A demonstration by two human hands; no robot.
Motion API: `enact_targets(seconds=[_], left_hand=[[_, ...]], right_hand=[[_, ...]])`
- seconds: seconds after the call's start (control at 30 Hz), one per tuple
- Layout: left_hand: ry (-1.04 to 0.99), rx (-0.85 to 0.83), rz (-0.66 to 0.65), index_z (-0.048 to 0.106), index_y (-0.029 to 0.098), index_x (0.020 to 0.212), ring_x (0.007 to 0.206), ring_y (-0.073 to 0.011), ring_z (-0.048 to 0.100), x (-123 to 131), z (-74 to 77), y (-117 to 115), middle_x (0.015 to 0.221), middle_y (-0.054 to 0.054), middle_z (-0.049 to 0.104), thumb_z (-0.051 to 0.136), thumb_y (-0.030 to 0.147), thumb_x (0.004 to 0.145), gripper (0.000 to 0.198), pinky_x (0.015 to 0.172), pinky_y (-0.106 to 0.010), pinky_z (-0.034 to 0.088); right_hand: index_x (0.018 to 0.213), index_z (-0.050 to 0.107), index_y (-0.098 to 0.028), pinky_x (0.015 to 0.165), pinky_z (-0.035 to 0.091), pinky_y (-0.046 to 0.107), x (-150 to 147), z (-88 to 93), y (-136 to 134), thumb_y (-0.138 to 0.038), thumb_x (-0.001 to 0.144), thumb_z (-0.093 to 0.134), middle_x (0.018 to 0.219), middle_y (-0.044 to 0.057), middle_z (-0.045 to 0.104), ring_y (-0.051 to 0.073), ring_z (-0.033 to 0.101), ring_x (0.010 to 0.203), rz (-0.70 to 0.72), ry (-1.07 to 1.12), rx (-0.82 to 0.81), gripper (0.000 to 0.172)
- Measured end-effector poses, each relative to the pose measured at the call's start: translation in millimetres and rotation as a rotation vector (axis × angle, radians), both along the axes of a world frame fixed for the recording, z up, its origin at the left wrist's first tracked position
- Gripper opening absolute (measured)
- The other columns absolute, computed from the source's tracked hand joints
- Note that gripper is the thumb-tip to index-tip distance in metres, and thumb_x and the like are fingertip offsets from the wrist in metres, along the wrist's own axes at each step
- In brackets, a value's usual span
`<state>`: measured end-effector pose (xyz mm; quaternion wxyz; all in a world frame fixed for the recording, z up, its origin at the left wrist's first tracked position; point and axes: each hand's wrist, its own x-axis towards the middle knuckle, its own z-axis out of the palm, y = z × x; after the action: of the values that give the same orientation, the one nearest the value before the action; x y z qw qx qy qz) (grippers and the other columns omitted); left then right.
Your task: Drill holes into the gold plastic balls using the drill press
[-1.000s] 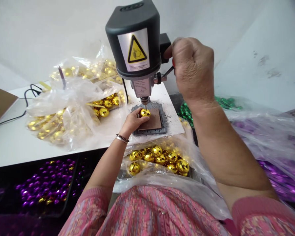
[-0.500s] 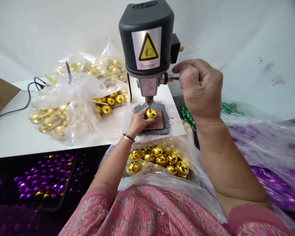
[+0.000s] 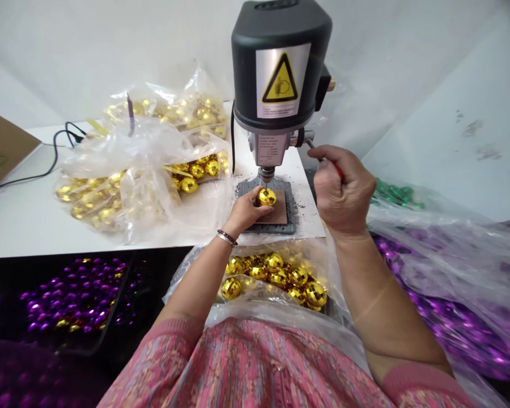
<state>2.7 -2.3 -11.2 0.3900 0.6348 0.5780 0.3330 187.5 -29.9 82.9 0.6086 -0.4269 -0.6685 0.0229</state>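
Note:
A small black bench drill (image 3: 280,62) stands on a white table (image 3: 25,221). Under its bit, my left hand (image 3: 247,209) pinches a gold faceted ball (image 3: 266,196) on a brown pad (image 3: 279,214) that lies on the grey drill base (image 3: 292,207). The bit touches the top of the ball. To the right of the drill, my right hand (image 3: 343,190) is closed round the red-tipped feed lever (image 3: 323,160), which is pulled down low.
Clear plastic bags of gold balls (image 3: 123,164) lie on the table's left side. Another open bag of gold balls (image 3: 276,277) sits in front of me below the table edge. Purple beads (image 3: 72,294) fill a dark bin at left; purple (image 3: 450,317) and green beads (image 3: 393,192) lie at right.
My right hand has pulled the lever down from beside the drill head to below it, and the bit has come down onto the ball. My left hand has kept its hold on the ball.

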Motion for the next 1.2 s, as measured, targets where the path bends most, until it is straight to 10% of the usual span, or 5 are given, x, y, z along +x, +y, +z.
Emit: enact_targets(seconds=[0.47,0.77,1.0,1.2], left_hand=[[0.002,-0.006,0.021,0.064,0.021,0.138,0.095,-0.0211,0.068,-2,-13.1,1,0.111,-0.003,0.076,0.082,0.029,0.07,0.07,0.086,-0.03,0.052],[-0.031,-0.014,0.009,0.063,0.015,0.136,0.092,-0.0196,0.068,-9,1.8,-13,0.113,-0.007,0.074,0.082,0.025,0.069,0.071,0.086,-0.03,0.054],[-0.013,-0.15,-0.368,0.066,0.018,0.134,0.072,-0.0136,0.063,-63,17.6,-67,0.105,-0.007,0.076,0.084,0.037,0.069,0.071,0.066,-0.026,0.052],[0.13,0.107,0.263,0.073,0.016,0.119,0.086,-0.0171,0.067,-109,19.3,-39,0.11,-0.011,0.076,0.058,0.03,0.091,0.035,0.08,-0.03,0.054]], right_hand=[[0.092,0.075,-0.018,0.065,0.048,0.025,-4,-36.7,5,-0.021,0.092,0.048,0.076,0.001,0.069,0.01,0.06,0.066,-0.026,0.028,0.109,0.026],[0.077,0.069,-0.011,0.066,0.04,0.023,-3,60.9,36,-0.025,0.095,0.043,0.06,-0.004,0.044,0.005,0.046,0.062,0.091,0.196,-0.099,0.035],[0.07,0.067,-0.013,0.063,0.038,0.024,-6,63.0,36,-0.021,0.094,0.044,0.058,-0.003,0.045,0.005,0.045,0.059,0.08,0.3,-0.132,0.034],[0.072,0.07,-0.013,0.059,0.033,0.023,-6,60.1,36,-0.019,0.094,0.044,0.058,-0.004,0.047,0.004,0.044,0.055,0.082,0.31,-0.139,0.035]])
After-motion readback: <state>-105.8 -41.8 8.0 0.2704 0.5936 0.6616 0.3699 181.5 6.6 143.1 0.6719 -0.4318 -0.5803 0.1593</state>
